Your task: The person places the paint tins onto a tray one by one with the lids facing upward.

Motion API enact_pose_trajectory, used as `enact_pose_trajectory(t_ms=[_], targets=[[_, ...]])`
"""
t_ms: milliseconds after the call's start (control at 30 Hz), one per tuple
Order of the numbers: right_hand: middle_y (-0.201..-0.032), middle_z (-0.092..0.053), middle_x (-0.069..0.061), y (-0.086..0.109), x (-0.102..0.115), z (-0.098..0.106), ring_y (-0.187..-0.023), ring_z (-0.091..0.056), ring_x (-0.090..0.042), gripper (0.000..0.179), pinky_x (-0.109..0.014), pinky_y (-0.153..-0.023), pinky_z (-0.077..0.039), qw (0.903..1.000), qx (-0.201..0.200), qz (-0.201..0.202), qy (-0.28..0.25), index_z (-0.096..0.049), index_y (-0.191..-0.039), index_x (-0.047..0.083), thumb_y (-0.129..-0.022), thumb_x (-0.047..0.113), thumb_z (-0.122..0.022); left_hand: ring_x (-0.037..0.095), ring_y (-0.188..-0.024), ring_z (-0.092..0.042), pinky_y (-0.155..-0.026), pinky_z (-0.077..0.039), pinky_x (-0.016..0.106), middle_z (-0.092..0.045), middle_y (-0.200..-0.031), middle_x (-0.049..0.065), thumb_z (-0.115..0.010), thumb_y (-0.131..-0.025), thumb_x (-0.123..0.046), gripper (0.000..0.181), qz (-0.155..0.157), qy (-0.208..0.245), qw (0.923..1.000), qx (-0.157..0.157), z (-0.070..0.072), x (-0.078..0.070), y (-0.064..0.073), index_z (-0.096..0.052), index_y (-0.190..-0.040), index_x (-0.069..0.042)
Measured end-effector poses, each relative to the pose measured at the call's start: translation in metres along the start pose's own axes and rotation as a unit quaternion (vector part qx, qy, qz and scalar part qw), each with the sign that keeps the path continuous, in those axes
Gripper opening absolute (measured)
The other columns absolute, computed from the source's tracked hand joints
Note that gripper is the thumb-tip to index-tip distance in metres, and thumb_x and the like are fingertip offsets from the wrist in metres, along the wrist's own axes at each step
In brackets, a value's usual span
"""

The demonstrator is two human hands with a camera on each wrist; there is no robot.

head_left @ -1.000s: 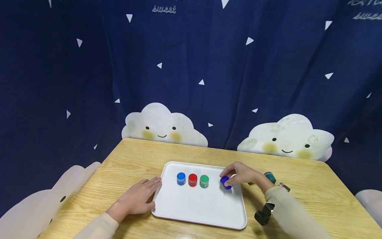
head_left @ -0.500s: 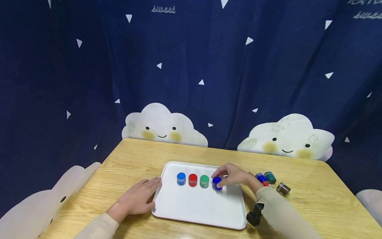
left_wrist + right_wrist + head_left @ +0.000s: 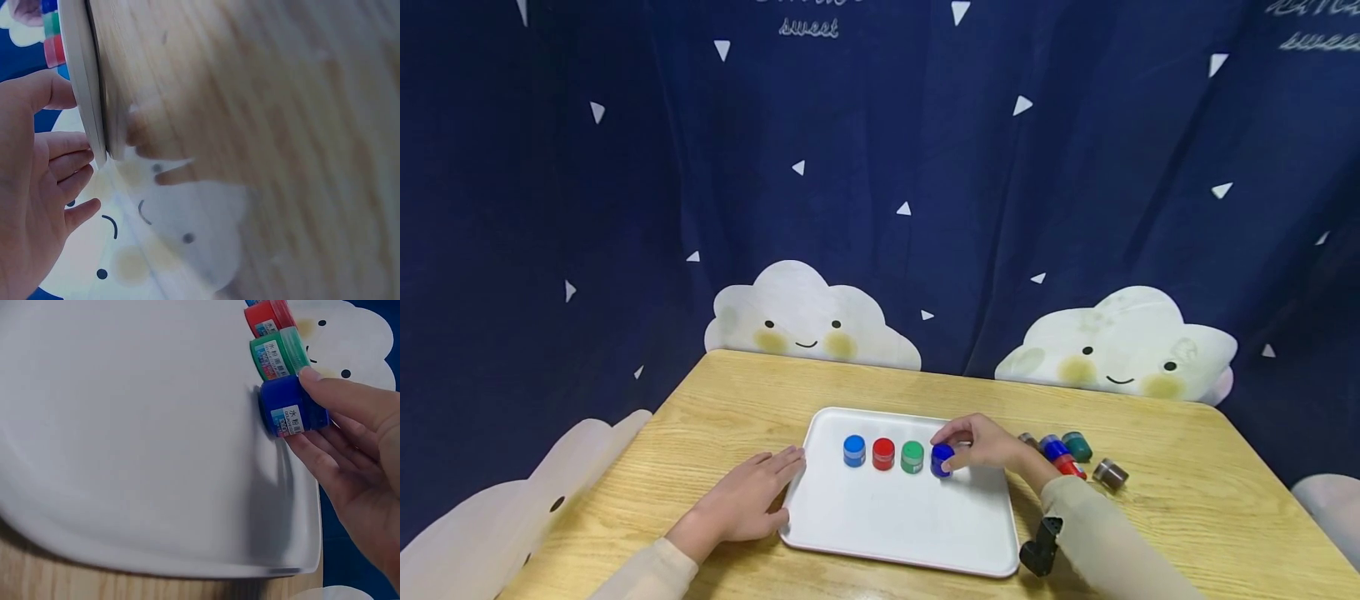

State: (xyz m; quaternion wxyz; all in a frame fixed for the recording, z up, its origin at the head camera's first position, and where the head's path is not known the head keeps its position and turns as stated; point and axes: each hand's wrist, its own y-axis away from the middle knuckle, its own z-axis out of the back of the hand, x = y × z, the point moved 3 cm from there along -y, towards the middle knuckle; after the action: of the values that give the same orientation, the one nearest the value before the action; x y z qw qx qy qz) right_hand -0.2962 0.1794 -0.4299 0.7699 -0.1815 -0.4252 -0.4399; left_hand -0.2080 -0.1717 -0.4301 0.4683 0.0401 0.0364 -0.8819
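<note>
My right hand [image 3: 981, 442] pinches a dark blue paint jar [image 3: 940, 461] between thumb and fingers, on the white tray [image 3: 895, 529]. In the right wrist view this labelled jar [image 3: 284, 409] stands upright beside the green paint jar [image 3: 272, 356]; my thumb is at its lid and fingers at its far side. A lighter blue paint jar [image 3: 854, 451], a red paint jar [image 3: 883, 454] and the green one form a row to its left. At the tray's left edge my left hand [image 3: 748, 496] rests with fairly straight fingers, thumb and fingertips touching the rim [image 3: 87, 81].
Right of the tray several more paint jars lie on the wooden table [image 3: 1195, 500]: a dark green jar [image 3: 1077, 447], a brown jar [image 3: 1109, 474], a blue jar [image 3: 1054, 447] and a red jar [image 3: 1070, 467]. A dark blue curtain [image 3: 880, 167] hangs behind the table.
My right hand has moved left with the dark blue jar, bringing it close to the green one. More jars at the right have come into sight. The left hand stays put.
</note>
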Motion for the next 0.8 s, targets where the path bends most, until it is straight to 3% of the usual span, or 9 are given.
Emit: enact_pose_trajectory(t_ms=[200, 400, 567, 800], targets=[[-0.117, -0.067, -0.022, 0.003, 0.003, 0.001, -0.108, -0.066, -0.028, 0.046, -0.041, -0.098, -0.053, 0.9997, 0.006, 0.021, -0.015, -0.064, -0.117, -0.005, -0.077, 0.013, -0.079, 0.028, -0.138, -0.044, -0.112, -0.039, 0.050, -0.048, -0.147, 0.014, -0.061, -0.083, -0.028, 0.064, -0.001, -0.003, 1.0000, -0.003, 0.000, 0.000, -0.001, -0.048, -0.139, 0.000], [-0.120, -0.063, -0.030, 0.013, 0.010, 0.017, -0.113, -0.062, -0.039, 0.051, -0.039, -0.095, -0.055, 0.9990, 0.009, 0.044, -0.008, -0.058, -0.122, -0.011, -0.081, 0.013, -0.076, 0.029, -0.138, -0.044, -0.111, -0.039, 0.051, -0.048, -0.147, 0.014, -0.061, -0.084, -0.029, 0.064, -0.004, -0.002, 1.0000, -0.001, 0.000, 0.001, -0.001, -0.048, -0.139, 0.000], [-0.113, -0.066, -0.029, 0.023, 0.012, 0.037, -0.105, -0.067, -0.036, 0.044, -0.031, -0.087, -0.058, 0.9970, -0.004, 0.063, 0.045, -0.061, -0.118, -0.010, -0.083, 0.014, -0.073, 0.028, -0.139, -0.044, -0.111, -0.039, 0.050, -0.047, -0.147, 0.014, -0.061, -0.084, -0.029, 0.064, -0.002, -0.004, 1.0000, 0.001, 0.000, 0.001, 0.000, -0.048, -0.140, -0.001], [-0.102, -0.070, -0.024, 0.036, 0.012, 0.062, -0.083, -0.069, -0.016, 0.038, -0.025, -0.076, -0.060, 0.9887, -0.039, 0.055, 0.134, -0.067, -0.108, -0.007, -0.080, 0.016, -0.076, 0.028, -0.139, -0.044, -0.111, -0.039, 0.050, -0.047, -0.147, 0.014, -0.061, -0.084, -0.029, 0.064, -0.003, -0.005, 1.0000, 0.003, 0.000, 0.001, -0.001, -0.047, -0.140, 0.000]])
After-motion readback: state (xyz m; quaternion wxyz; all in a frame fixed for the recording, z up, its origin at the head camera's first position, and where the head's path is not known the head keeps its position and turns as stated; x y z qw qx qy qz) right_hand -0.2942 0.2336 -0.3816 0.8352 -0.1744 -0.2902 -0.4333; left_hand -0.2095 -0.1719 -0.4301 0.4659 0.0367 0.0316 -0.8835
